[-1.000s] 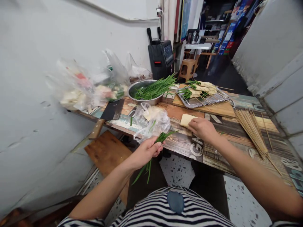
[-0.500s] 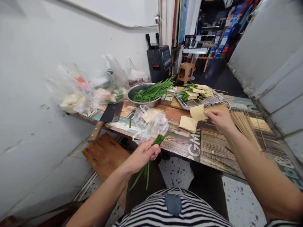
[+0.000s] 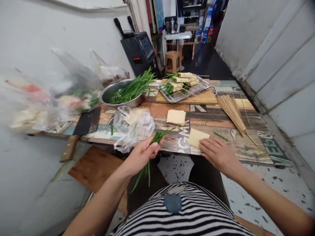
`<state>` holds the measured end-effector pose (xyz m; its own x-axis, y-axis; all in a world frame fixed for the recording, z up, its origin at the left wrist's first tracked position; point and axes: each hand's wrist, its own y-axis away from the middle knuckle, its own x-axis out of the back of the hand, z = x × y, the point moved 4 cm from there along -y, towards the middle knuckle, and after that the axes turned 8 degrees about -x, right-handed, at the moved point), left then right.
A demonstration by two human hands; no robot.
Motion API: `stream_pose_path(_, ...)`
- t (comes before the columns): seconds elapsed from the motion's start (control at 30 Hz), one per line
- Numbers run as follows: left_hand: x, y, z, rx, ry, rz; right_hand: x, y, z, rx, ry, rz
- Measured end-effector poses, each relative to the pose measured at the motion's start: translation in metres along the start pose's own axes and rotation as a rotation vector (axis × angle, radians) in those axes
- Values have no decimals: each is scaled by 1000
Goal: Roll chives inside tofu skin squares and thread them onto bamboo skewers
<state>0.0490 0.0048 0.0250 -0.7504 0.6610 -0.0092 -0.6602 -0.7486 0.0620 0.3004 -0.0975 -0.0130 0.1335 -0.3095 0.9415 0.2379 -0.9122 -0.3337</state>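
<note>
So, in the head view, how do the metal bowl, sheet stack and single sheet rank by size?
1. Metal bowl
2. Sheet stack, single sheet: unsure; the single one is nearer, partly under the right hand.

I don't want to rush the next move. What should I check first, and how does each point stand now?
1. Green stalks held in the left fingers: ok.
2. Sheet lying on the table, right fingers on its edge: ok.
3. Sheet apart from the stack: ok.
4. Sheet a single layer: cannot tell; its underside is hidden.
5. Skewers uncovered, right of the stack: ok.
6. Cleaver wholly on the table: not ok; its handle sticks out past the edge.
</note>
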Motion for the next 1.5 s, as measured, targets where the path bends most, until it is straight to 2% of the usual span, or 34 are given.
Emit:
stream_pose_path(0.1, 0, -7, 2, -23, -191, 15, -8, 29, -13, -109, 23, 78)
stream_pose_path(0.23, -11, -24, 17, -194, -648, 21, -7, 44, -12, -197, -13, 170)
stream_pose_path(0.37, -43, -52, 24, -382, -961, -67, -2, 39, -2, -237, -12, 199)
stream_pose_path(0.5, -82, -82, 11, -577, -1147, -239, 6, 35, 5, -236, -21, 159)
stream_pose_path(0.57, -98, -95, 0, -634, -1243, -346, 19, 38, 7, -255, -91, 277)
stream_pose_path(0.67, -114, -108, -14, -714, -1355, -505, 42, 45, 11, -372, -184, 568)
stream_pose_path(0.7, -116, -111, -17, -741, -1372, -542, 45, 44, 10, -398, -194, 597)
stream_pose_path(0.77, -118, -114, -20, -789, -1374, -578, 41, 34, 7, -397, -189, 514)
stream_pose_path(0.87, -117, -116, -23, -845, -1341, -592, 23, 13, 3, -332, -151, 368)
stream_pose_path(1.03, -116, -117, -28, -972, -1283, -607, 4, 0, 7, -239, -98, 374)
stream_pose_path(1.17, -107, -119, -31, -1111, -1189, -527, 2, 4, 13, -162, -20, 350)
stream_pose_path(1.27, -100, -121, -31, -1168, -1087, -527, 4, 3, 12, -131, 58, 285)
stream_pose_path(1.5, -94, -136, -22, -1246, -1103, -737, 1, -9, 0, -132, 267, 91)
